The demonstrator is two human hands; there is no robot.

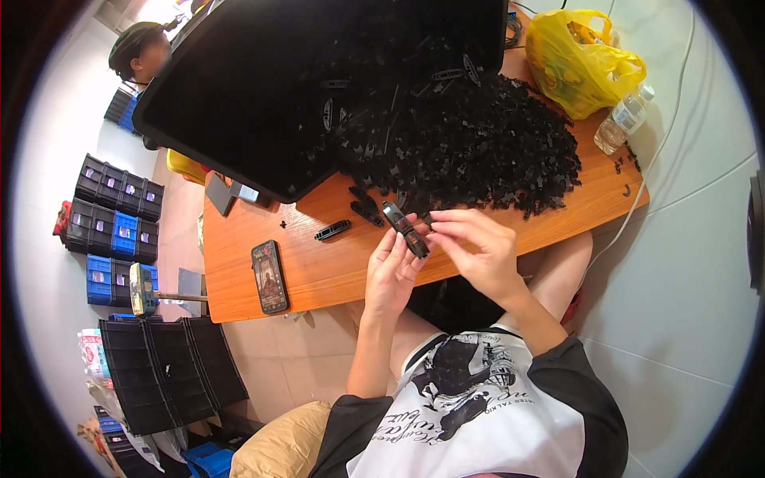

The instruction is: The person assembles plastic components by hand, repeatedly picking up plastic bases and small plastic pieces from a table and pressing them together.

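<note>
Over the near edge of the wooden table, my left hand (392, 269) is closed around a long black plastic part (405, 231), held at a slant. My right hand (476, 244) pinches at the part's right side, thumb and fingers together; a small dark piece (427, 220) shows at its fingertips. On the tabletop just beyond my left hand lie a few similar long black parts (365, 209), and another one (332, 230) sits apart to their left. Behind my hands spreads a big heap of small black plastic pieces (494, 147).
A large black tray (239, 103) lies tilted across the table (231, 295), with loose parts spilling from it. A phone (269, 276) rests at left. At back right stand a yellow plastic bag (570, 68) and a water bottle (621, 123). Stacked crates (115, 211) and another person (143, 52) are at left.
</note>
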